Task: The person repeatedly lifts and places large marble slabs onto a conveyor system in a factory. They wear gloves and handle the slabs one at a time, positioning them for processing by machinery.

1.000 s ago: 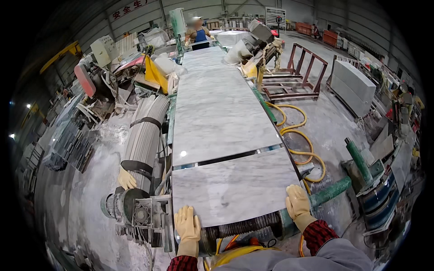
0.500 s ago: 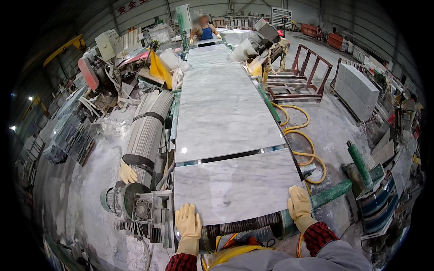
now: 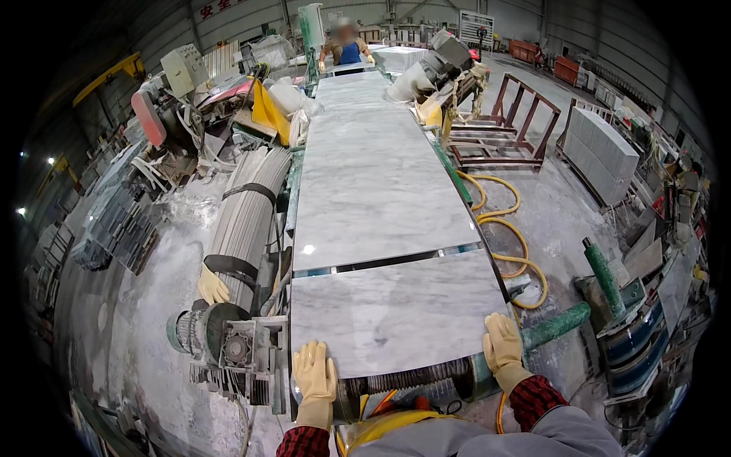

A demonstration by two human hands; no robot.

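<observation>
Stretching from six o'clock up to twelve, a long conveyor line carries a long polished grey-veined marble slab (image 3: pixel 381 175) and, just nearer, a shorter grey marble slab (image 3: pixel 396 312) of the same stone, with a thin dark gap between the two. Since a second ago that gap has slid a little toward twelve o'clock and the near slab's front edge now shows more of the black ribbed roller (image 3: pixel 415 377) beneath it, so the stone appears to be creeping forward along the line. At nine o'clock lies a strapped bundle of pale grey rods (image 3: pixel 247 206), and below it a green-grey geared motor (image 3: pixel 221 346). Yellow hose (image 3: pixel 510 236) coils at three o'clock beside a rust-red steel rack (image 3: pixel 506 126). A person in blue stands at the far end, twelve o'clock. The left hand (image 3: pixel 314 373), in a cream rubber glove, lies flat with fingers spread on the near slab's left corner; the right hand (image 3: pixel 502 344), gloved alike, rests fingers extended on its right corner, neither gripping.
</observation>
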